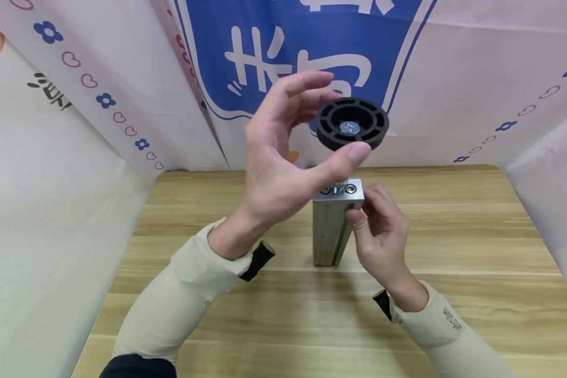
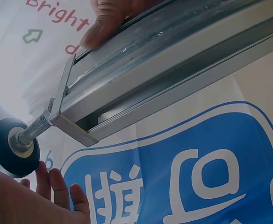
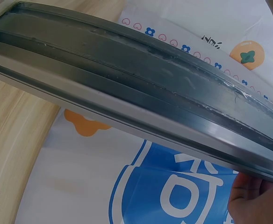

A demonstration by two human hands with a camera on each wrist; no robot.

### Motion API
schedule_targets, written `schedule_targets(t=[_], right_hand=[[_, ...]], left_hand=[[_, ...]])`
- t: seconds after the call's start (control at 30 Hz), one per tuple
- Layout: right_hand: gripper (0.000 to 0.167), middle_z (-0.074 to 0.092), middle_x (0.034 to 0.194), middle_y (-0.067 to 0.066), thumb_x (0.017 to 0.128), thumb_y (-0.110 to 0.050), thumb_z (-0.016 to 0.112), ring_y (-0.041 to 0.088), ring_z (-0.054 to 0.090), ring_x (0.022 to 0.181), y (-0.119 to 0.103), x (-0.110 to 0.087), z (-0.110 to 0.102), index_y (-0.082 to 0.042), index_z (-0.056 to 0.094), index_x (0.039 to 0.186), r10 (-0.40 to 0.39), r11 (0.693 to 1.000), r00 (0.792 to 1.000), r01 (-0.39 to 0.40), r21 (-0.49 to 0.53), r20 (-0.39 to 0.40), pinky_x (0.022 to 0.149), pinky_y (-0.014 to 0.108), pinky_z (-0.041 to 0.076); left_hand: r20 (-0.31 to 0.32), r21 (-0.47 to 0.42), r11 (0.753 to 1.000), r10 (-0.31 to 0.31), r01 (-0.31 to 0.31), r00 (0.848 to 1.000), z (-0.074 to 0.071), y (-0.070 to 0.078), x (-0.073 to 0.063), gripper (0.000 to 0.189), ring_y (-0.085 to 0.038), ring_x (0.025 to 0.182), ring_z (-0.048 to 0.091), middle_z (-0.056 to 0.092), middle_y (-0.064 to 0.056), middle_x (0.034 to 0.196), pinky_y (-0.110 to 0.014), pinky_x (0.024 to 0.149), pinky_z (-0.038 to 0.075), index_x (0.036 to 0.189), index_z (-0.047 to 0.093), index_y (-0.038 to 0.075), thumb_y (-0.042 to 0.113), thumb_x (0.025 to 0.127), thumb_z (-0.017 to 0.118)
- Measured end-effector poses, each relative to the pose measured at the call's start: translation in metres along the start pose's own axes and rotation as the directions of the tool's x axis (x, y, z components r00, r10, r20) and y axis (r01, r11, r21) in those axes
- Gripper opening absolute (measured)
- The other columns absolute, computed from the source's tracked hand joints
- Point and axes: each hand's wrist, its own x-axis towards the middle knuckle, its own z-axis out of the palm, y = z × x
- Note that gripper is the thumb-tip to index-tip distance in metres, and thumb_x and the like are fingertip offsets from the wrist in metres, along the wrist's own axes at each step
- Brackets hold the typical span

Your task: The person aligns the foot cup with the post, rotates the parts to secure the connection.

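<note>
Turning squarely seems best: left grip (image 1: 275, 169) curled round the black foot (image 1: 350, 137), right grip (image 1: 381, 239) clamped on the metal profile (image 1: 328, 226).

The round, spoked plastic foot (image 1: 351, 111) is black, its metal bolt head (image 1: 350, 127) silver, as is the threaded metal rod (image 2: 35, 128). The long rectangular metal profile (image 1: 328, 231) is silver-grey. Streaked tan and brown grain patterns the wooden worktop (image 1: 283, 331). The whitish cloth backdrop (image 1: 453, 94) bears blue flowers, red heart outlines and white characters on blue. The sleeves (image 1: 179, 310) are cream.
</note>
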Motion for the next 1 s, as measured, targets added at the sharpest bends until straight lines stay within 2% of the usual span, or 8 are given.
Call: schedule_targets(t=[0.13, 0.3, 0.47, 0.63, 0.87, 1.0], right_hand=[[0.054, 0.058, 0.094, -0.004, 0.099, -0.031, 0.07, 0.009, 0.052, 0.083, 0.0, 0.0003, 0.0, 0.022, 0.065, 0.11, 0.003, 1.0, 1.0, -0.003, 0.001, -0.004, 0.071, 0.018, 0.046], [0.054, 0.057, 0.094, -0.004, 0.099, -0.032, 0.07, 0.009, 0.052, 0.083, 0.0001, 0.0006, -0.0003, 0.021, 0.065, 0.109, 0.005, 1.0, 1.0, -0.005, -0.001, -0.005, 0.071, 0.018, 0.046], [0.054, 0.057, 0.094, -0.004, 0.099, -0.032, 0.07, 0.009, 0.052, 0.083, 0.0001, 0.0007, -0.0003, 0.021, 0.065, 0.109, 0.006, 1.0, 1.0, -0.006, -0.005, -0.007, 0.071, 0.018, 0.046], [0.054, 0.058, 0.093, -0.004, 0.099, -0.032, 0.07, 0.009, 0.052, 0.083, 0.0001, 0.0006, 0.0004, 0.021, 0.065, 0.107, 0.009, 1.0, 1.0, -0.009, -0.004, -0.009, 0.071, 0.018, 0.047], [0.054, 0.057, 0.093, -0.004, 0.099, -0.032, 0.07, 0.009, 0.051, 0.083, 0.0001, 0.0002, -0.0001, 0.021, 0.065, 0.109, 0.006, 1.0, 1.0, -0.006, -0.007, -0.003, 0.071, 0.018, 0.046], [0.054, 0.058, 0.094, -0.004, 0.099, -0.031, 0.07, 0.01, 0.052, 0.084, 0.0004, 0.0, -0.0002, 0.021, 0.065, 0.11, 0.002, 1.0, 1.0, -0.002, 0.007, -0.001, 0.072, 0.019, 0.046]], left_hand=[[0.011, -0.04, 0.999, -0.014, 0.014, 1.0, -0.0002, -0.0011, -0.001, 0.067, -0.028, 0.113, 0.07, 0.071, -0.031, 0.118, -0.043, 0.102, 0.054, 0.132, 0.051, -0.018, 0.009, 0.077, 0.077], [0.021, -0.094, 0.996, 0.004, -0.002, 1.0, 0.0002, -0.0033, -0.0011, 0.062, -0.036, 0.106, 0.072, 0.071, -0.035, 0.116, -0.046, 0.101, 0.056, 0.13, 0.051, -0.02, 0.011, 0.08, 0.073], [0.033, -0.105, 0.994, 0.017, -0.013, 0.999, 0.0007, -0.0041, -0.0009, 0.059, -0.037, 0.102, 0.072, 0.071, -0.036, 0.116, -0.045, 0.097, 0.057, 0.128, 0.051, -0.021, 0.012, 0.083, 0.068], [0.035, -0.098, 0.995, 0.007, -0.004, 0.999, 0.0004, -0.0027, -0.0021, 0.06, -0.036, 0.11, 0.07, 0.068, -0.036, 0.123, -0.044, 0.095, 0.057, 0.129, 0.05, -0.021, 0.015, 0.083, 0.064], [0.013, -0.028, 1.0, -0.008, 0.009, 1.0, -0.0011, 0.0, -0.0009, 0.068, -0.025, 0.118, 0.064, 0.066, -0.031, 0.127, -0.044, 0.099, 0.055, 0.131, 0.052, -0.018, 0.019, 0.079, 0.073], [0.006, -0.003, 1.0, -0.001, 0.001, 1.0, 0.0, 0.0022, 0.0011, 0.071, -0.022, 0.118, 0.064, 0.066, -0.029, 0.126, -0.042, 0.1, 0.054, 0.133, 0.053, -0.017, 0.01, 0.074, 0.082]])
